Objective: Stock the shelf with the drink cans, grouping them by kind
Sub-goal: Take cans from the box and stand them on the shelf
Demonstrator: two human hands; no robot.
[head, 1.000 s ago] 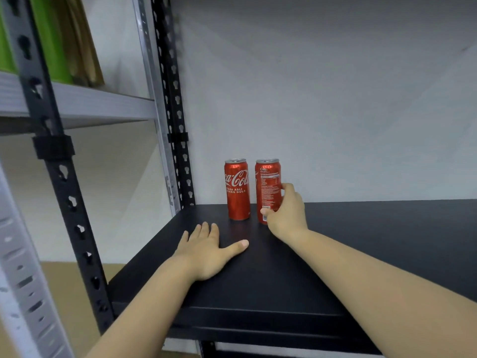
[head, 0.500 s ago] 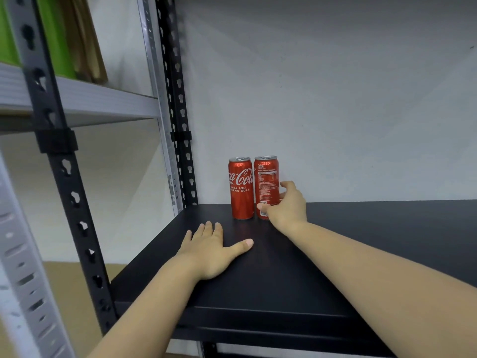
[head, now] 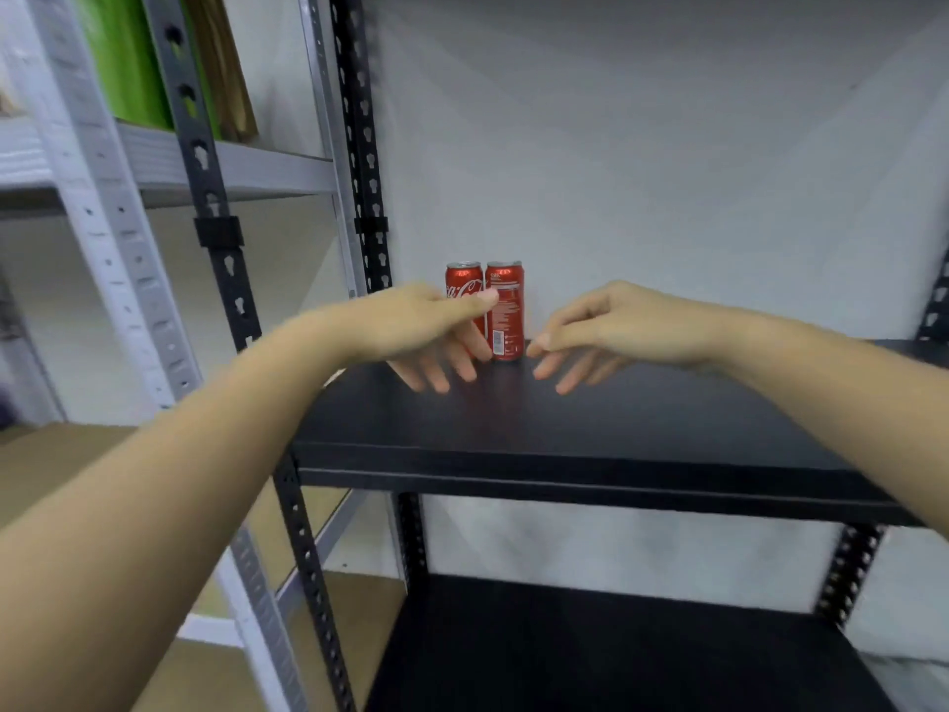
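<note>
Both red cans (head: 485,310) stand touching at the back-left of the black shelf (head: 565,434), your left hand (head: 411,326) and right hand (head: 616,328) loose-fingered, holding nothing, so a careless knuckle could topple them.

The place looked like a storeroom or the back room of a shop. A black shelf (head: 565,429) sat on slotted black metal posts (head: 359,146) of the bolt-together kind, with a second black board (head: 616,650) below it. Beside it stood a grey rack (head: 246,164) of the same sort, holding green and brown flat packs (head: 128,59). The wall (head: 667,172) behind was bare and pale. Two red cans (head: 506,305) stood side by side at the back.
</note>
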